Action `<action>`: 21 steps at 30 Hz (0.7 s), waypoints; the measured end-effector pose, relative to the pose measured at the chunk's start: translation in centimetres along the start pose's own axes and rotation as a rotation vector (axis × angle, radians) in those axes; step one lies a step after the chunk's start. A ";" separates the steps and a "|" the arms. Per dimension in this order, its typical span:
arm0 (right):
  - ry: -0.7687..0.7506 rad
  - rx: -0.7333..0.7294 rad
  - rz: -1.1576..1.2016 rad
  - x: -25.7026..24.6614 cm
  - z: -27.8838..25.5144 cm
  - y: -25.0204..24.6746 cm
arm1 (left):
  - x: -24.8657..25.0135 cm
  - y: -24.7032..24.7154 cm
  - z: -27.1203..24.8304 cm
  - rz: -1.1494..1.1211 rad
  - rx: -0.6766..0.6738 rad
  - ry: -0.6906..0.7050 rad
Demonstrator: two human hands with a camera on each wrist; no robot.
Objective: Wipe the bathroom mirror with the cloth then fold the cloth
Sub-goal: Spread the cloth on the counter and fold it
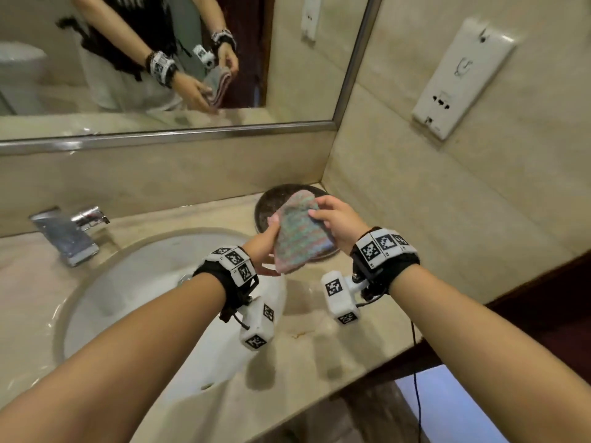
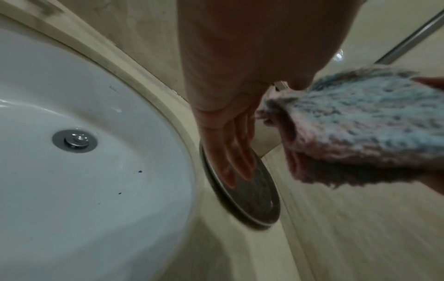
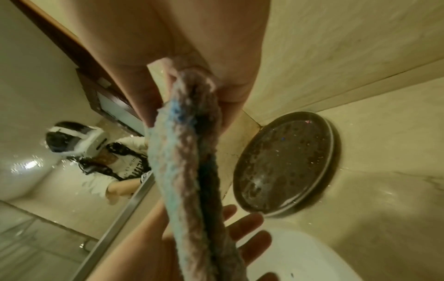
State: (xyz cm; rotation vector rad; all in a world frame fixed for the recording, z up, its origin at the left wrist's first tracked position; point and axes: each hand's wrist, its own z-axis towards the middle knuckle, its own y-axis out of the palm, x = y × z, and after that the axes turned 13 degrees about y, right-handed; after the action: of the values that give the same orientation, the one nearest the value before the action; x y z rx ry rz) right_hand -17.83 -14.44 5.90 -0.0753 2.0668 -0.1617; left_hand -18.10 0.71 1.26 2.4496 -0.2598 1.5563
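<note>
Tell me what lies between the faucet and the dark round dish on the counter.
In the head view, between the faucet and the dark round dish lies bare counter, skirting the sink rim.

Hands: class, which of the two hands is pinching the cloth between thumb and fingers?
The right hand: its thumb and fingers pinch the folded cloth at its upper edge. The left hand only lies against the cloth's side, fingers straight.

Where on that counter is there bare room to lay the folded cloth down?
Bare counter lies between the sink and the front edge, below the hands. Another bare strip runs behind the basin, between the tap and the dark round dish. The back corner is crowded: the dish fills it, and the left hand and right hand hold the cloth over it.
</note>
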 end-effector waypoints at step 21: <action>0.203 0.121 0.007 0.9 20.6 -5.6 | 2.4 0.8 17.7 -0.157 0.162 0.134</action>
State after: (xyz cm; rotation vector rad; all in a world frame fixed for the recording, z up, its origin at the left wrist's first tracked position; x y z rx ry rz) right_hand -0.31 -21.79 -3.78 0.0240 2.2542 -0.3003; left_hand -1.98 -5.13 -3.70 2.4008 0.0837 1.7230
